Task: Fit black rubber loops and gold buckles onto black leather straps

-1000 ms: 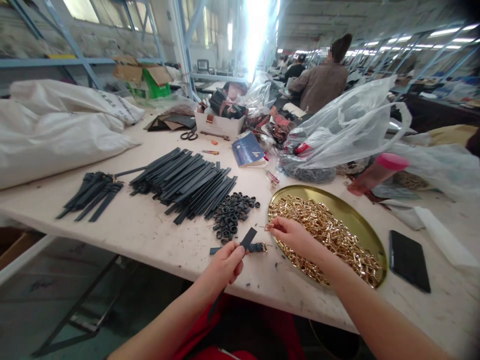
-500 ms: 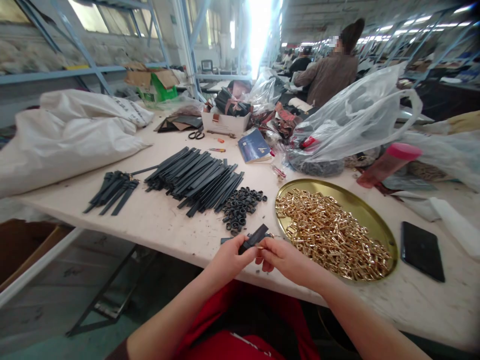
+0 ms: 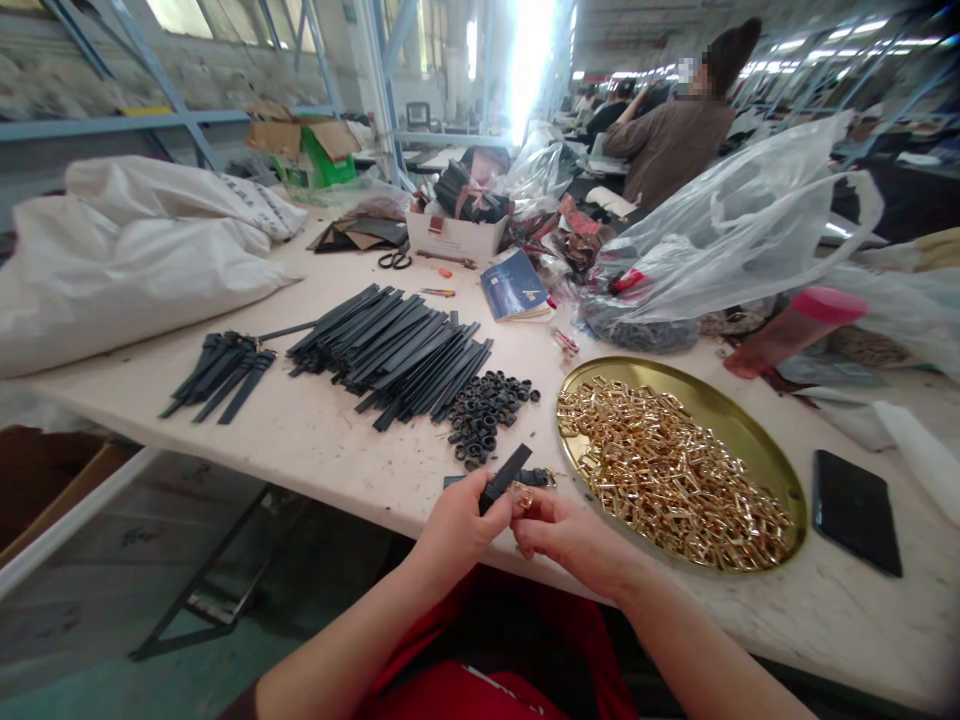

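Observation:
My left hand point(image 3: 456, 525) is closed around a black strap point(image 3: 505, 475) whose end sticks up past my fingers. My right hand point(image 3: 564, 537) pinches a small gold buckle point(image 3: 521, 495) held against that strap, right at the table's front edge. Just behind my hands lies another short black strap with a gold buckle on it point(image 3: 536, 478). A round gold tray point(image 3: 750, 440) heaped with gold buckles sits to the right. A pile of small black loops point(image 3: 487, 405) and a stack of long black straps point(image 3: 397, 350) lie further back on the left.
A black phone point(image 3: 857, 511) lies right of the tray. A bundle of finished straps point(image 3: 221, 370), white sacks point(image 3: 127, 260), a blue booklet point(image 3: 514, 285), scissors point(image 3: 394, 260), a clear plastic bag point(image 3: 720, 250) and a pink-capped bottle point(image 3: 795, 330) crowd the table. A person point(image 3: 675, 135) works beyond.
My right hand left the tray with a gold buckle and came over to the left hand; both hands now meet on the strap at the table edge.

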A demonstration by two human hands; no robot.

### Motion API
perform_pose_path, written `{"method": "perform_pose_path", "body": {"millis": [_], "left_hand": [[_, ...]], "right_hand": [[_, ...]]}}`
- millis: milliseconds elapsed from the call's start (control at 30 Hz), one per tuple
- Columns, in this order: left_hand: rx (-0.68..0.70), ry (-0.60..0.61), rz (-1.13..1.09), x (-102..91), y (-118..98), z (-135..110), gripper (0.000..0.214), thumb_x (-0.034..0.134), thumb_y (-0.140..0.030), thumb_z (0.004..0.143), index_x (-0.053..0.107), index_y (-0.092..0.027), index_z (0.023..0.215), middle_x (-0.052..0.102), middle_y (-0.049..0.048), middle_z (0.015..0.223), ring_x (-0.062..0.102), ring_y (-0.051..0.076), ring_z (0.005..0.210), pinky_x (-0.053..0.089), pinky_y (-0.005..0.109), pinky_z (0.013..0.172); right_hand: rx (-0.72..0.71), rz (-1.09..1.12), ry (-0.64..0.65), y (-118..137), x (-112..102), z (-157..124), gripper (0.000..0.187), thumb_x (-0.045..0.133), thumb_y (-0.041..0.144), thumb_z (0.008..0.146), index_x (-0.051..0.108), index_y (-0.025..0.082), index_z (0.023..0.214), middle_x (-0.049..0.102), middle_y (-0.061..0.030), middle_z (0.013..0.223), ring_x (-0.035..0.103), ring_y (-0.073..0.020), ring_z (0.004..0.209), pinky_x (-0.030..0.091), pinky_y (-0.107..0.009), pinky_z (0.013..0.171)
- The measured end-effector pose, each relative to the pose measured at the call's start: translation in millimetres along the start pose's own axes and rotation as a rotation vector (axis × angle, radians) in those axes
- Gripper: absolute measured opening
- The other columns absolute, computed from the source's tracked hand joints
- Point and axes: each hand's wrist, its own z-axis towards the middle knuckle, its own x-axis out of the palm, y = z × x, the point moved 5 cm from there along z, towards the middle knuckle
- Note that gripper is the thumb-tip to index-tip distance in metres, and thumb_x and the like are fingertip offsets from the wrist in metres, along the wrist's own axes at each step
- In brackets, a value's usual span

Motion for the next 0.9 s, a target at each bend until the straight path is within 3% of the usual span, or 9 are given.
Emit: {"method": "perform_pose_path", "body": {"millis": [200, 300, 400, 500, 600, 700, 800, 900], "left_hand": [[0.014, 0.085, -0.070, 7.2, 8.2, 0.4, 0.017, 0.046, -0.030, 0.077, 0.055, -0.016, 0.073, 0.055, -0.0025, 0.065, 0.048, 0.012, 0.060, 0.035, 0.021, 0.055], [-0.035, 0.118, -0.137, 5.2, 17.1, -2.2, 0.025, 0.037, -0.035, 0.083, 0.052, -0.016, 0.077, 0.046, -0.0048, 0.056, 0.043, 0.010, 0.053, 0.032, 0.021, 0.051], [-0.038, 0.202, -0.118, 2.0, 17.6, -8.3, 0.028, 0.035, -0.035, 0.085, 0.054, -0.016, 0.080, 0.045, -0.0049, 0.057, 0.042, 0.010, 0.054, 0.031, 0.021, 0.052], [0.037, 0.272, -0.060, 0.3, 7.1, -14.8, 0.025, 0.037, -0.031, 0.085, 0.056, -0.016, 0.079, 0.053, -0.0025, 0.067, 0.047, 0.012, 0.064, 0.034, 0.022, 0.060], [0.101, 0.297, -0.097, 2.4, -4.5, -19.5, 0.025, 0.036, -0.028, 0.085, 0.058, -0.017, 0.082, 0.059, -0.0001, 0.080, 0.051, 0.014, 0.076, 0.037, 0.023, 0.071], [0.083, 0.276, -0.198, 6.3, -6.9, -22.0, 0.019, 0.042, -0.028, 0.083, 0.056, -0.017, 0.086, 0.061, 0.0010, 0.085, 0.053, 0.014, 0.080, 0.038, 0.023, 0.074], [0.011, 0.260, -0.274, 11.7, -0.2, -23.5, 0.020, 0.044, -0.033, 0.082, 0.054, -0.016, 0.080, 0.056, -0.0021, 0.067, 0.049, 0.010, 0.062, 0.038, 0.020, 0.060], [-0.081, 0.294, -0.358, 18.8, 8.3, -24.7, 0.021, 0.042, -0.036, 0.082, 0.049, -0.017, 0.075, 0.046, -0.0064, 0.051, 0.037, 0.006, 0.042, 0.030, 0.018, 0.043]], "right_hand": [[-0.142, 0.003, -0.310, -4.1, -15.0, 6.1, 0.025, 0.068, 0.036, 0.067, 0.058, 0.017, 0.081, 0.056, 0.0031, 0.065, 0.048, -0.0090, 0.055, 0.040, -0.024, 0.055], [-0.124, 0.241, -0.435, -9.6, -21.7, 5.2, 0.024, 0.072, 0.033, 0.064, 0.061, 0.018, 0.078, 0.056, 0.0036, 0.065, 0.051, -0.0079, 0.056, 0.044, -0.023, 0.056], [-0.040, 0.568, -0.486, -18.4, -19.1, 3.9, 0.026, 0.076, 0.028, 0.058, 0.062, 0.020, 0.078, 0.056, 0.0047, 0.068, 0.051, -0.0057, 0.055, 0.047, -0.019, 0.054], [0.022, 0.661, -0.462, -23.4, -7.8, 1.8, 0.026, 0.077, 0.027, 0.057, 0.063, 0.020, 0.079, 0.055, 0.0042, 0.067, 0.051, -0.0057, 0.052, 0.047, -0.019, 0.052], [-0.030, 0.515, -0.449, -22.2, 2.1, -3.5, 0.026, 0.074, 0.032, 0.060, 0.062, 0.019, 0.079, 0.056, 0.0029, 0.068, 0.050, -0.0068, 0.053, 0.046, -0.020, 0.051], [-0.189, 0.186, -0.526, -13.7, 3.9, -13.6, 0.023, 0.070, 0.035, 0.065, 0.060, 0.017, 0.076, 0.056, 0.0026, 0.065, 0.048, -0.0083, 0.054, 0.042, -0.021, 0.052], [-0.251, -0.066, -0.558, -6.8, 5.0, -20.9, 0.022, 0.063, 0.039, 0.071, 0.059, 0.017, 0.071, 0.055, 0.0023, 0.059, 0.049, -0.0105, 0.056, 0.041, -0.023, 0.054], [-0.205, 0.014, -0.496, -8.0, 6.5, -20.2, 0.027, 0.056, 0.043, 0.076, 0.057, 0.017, 0.071, 0.055, 0.0019, 0.059, 0.050, -0.0111, 0.057, 0.042, -0.024, 0.057]]}}
